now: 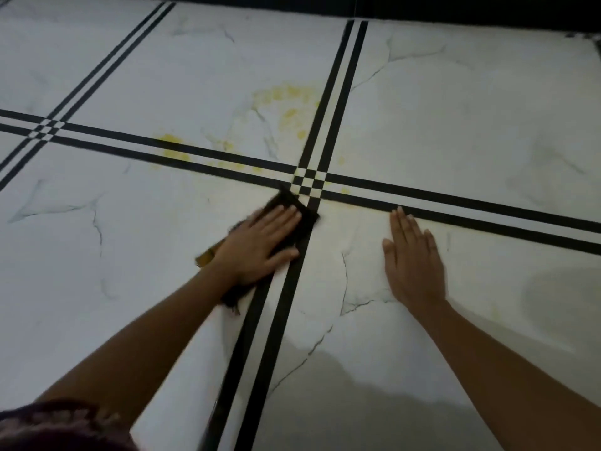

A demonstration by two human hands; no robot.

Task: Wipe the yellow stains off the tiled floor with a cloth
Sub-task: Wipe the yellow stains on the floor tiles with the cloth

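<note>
A dark cloth (287, 203) with a tan corner lies on the white marble-look tiled floor (455, 125), just below the crossing of the black double lines. My left hand (257, 244) presses flat on the cloth with straight fingers. My right hand (411, 258) lies flat on the bare tile to the right, fingers straight, holding nothing. Yellow stains (286, 96) spread over the tile above the crossing. More yellow stains (174, 148) sit along the horizontal black lines to the left, and small spots (344, 190) lie near the crossing.
Black double grout lines (354, 60) divide the floor into large tiles. A dark wall base (487, 11) runs along the far edge. Dark patterned clothing (48, 428) shows at the bottom left corner.
</note>
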